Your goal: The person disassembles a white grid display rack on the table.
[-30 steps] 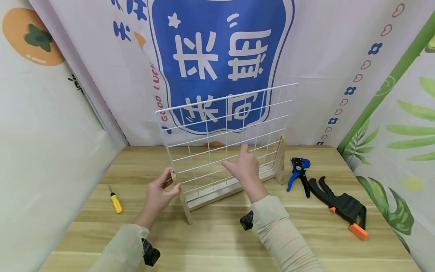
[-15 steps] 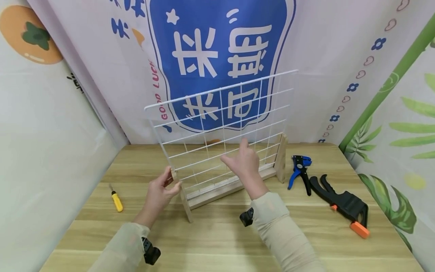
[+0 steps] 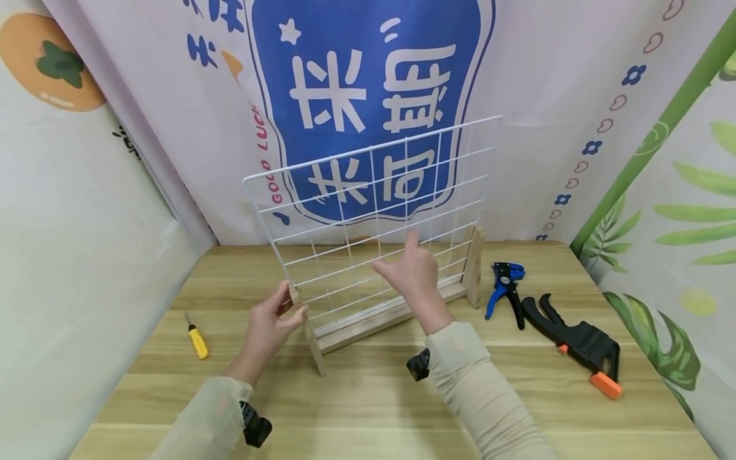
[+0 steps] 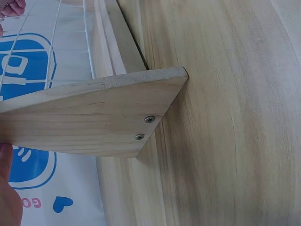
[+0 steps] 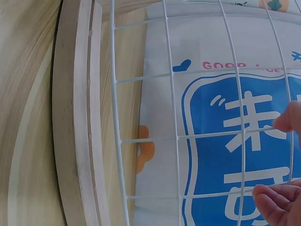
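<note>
A white wire grid panel [image 3: 376, 211] stands upright, slightly tilted, between two wooden side pieces. The left side piece [image 4: 94, 122], with two screw heads near its lower end, is gripped near its top by my left hand [image 3: 270, 322]. My right hand [image 3: 415, 268] pinches the grid's wires around its lower middle; in the right wrist view the thumb [image 5: 290, 117] and curled fingertips [image 5: 275, 202] touch them. Along the bottom runs a grooved wooden rail [image 5: 82, 117], and the grid's lowest wire shows apart from it there. The right side piece [image 3: 474, 268] stands untouched.
A yellow-handled screwdriver [image 3: 197, 340] lies on the table [image 3: 356, 415] at left. On the right are a blue and black wire stripper [image 3: 506, 291] and a black clamp [image 3: 581, 342] with orange parts. A printed cloth [image 3: 368, 76] hangs behind.
The grid panel's top edge has shifted up and leftward in the head view, mostly in the first half second. Both hands keep nearly the same places and the wooden frame stays put.
</note>
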`<state>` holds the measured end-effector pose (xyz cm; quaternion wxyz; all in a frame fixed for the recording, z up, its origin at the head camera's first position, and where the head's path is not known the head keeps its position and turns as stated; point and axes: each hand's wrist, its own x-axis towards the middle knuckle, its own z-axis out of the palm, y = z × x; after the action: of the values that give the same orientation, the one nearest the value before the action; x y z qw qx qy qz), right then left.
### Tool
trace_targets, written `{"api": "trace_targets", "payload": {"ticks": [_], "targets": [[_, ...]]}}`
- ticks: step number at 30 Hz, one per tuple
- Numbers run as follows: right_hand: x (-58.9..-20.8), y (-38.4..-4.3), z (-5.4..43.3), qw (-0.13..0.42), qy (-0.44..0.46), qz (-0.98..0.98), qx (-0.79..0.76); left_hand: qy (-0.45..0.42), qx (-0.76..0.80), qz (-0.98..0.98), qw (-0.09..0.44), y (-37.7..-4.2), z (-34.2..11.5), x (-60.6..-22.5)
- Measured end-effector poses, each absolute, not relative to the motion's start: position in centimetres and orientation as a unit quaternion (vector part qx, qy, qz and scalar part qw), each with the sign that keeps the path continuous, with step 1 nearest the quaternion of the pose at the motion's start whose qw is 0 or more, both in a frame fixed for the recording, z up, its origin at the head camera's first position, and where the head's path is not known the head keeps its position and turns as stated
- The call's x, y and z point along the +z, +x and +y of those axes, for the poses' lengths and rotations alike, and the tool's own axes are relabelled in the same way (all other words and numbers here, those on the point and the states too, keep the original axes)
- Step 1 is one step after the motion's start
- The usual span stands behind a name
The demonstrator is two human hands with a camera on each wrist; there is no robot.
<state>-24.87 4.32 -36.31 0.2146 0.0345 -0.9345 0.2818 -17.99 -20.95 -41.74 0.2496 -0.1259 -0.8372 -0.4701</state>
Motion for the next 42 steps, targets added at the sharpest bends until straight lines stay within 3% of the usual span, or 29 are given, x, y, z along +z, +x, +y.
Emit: {"api": "trace_targets", "payload": {"ticks": [13,42], "targets": [[-34.5,-24.7,4.3,0.105,-0.007,-0.946,0.306,-0.133,-0.480,-0.829,0.253,-17.6,-20.7,-40.9],[-32.2,-25.1,4.2,0.031,-0.026,-0.956,0.289,-0.134,-0.474,-0.828,0.266,-18.2,-21.1,-42.0]]}}
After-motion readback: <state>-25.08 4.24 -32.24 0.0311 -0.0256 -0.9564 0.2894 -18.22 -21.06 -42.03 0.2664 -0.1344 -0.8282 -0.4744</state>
